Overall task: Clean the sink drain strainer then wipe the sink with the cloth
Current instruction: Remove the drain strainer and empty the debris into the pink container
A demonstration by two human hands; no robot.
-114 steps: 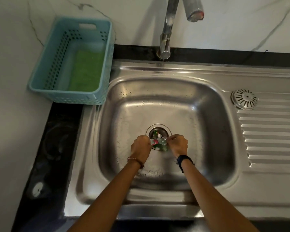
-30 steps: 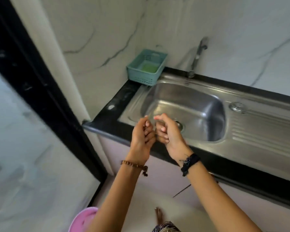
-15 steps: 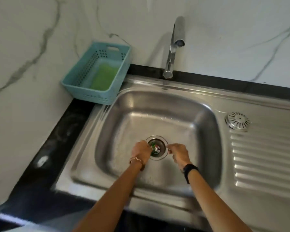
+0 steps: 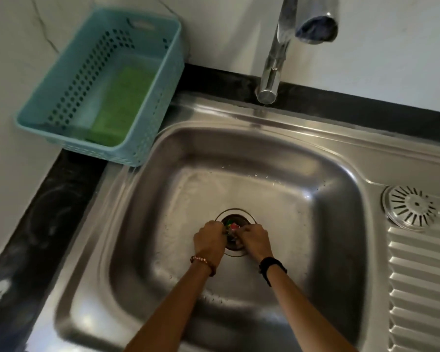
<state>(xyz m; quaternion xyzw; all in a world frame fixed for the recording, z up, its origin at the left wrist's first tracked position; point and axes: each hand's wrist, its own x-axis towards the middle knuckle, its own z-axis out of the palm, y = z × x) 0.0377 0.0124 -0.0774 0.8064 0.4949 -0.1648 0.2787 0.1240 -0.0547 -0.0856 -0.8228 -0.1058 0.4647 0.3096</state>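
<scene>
White marble-look wall panels (image 4: 391, 47) with thin grey veins rise behind a glossy black worktop (image 4: 48, 212). At its back left corner sits a teal perforated basket (image 4: 163, 80). Soft light glints off a chrome tap (image 4: 274, 59) at the back edge.

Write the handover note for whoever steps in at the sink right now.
Left hand: fingers curled at the drain, apparently picking at the debris.
Right hand: the same from the other side.
Strainer cover lies on the drainboard, right of the basin.
Green cloth sits in the blue basket, back left.
Done: cover off.
Left: clear the coloured scraps out of the drain, refit the cover, wipe the sink with the cloth.
</scene>
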